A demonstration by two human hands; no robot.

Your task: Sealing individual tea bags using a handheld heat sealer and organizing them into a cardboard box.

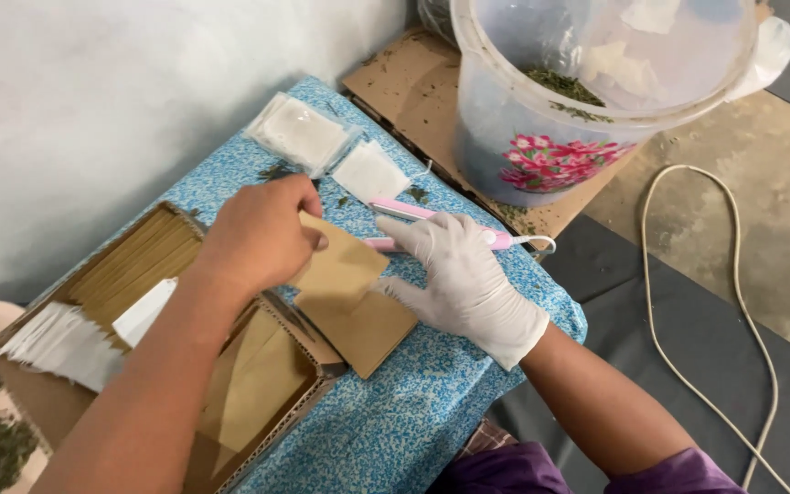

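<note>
Pinching the upper edge of a brown paper envelope (345,265), the bare left hand (262,233) has its fingers curled closed around that edge. The envelope lies tilted on the blue patterned worktop (413,412), on top of a second brown envelope (368,334). The gloved right hand (464,279) is spread flat, palm down, with its fingertips touching the envelope's right edge and its back over a pink handheld sealer (413,215). A cardboard box (258,384) of brown envelopes sits just left of the hands. Small white sachets (299,133) lie further up the worktop, and a clear bucket (541,137) of dried leaves stands beyond.
</note>
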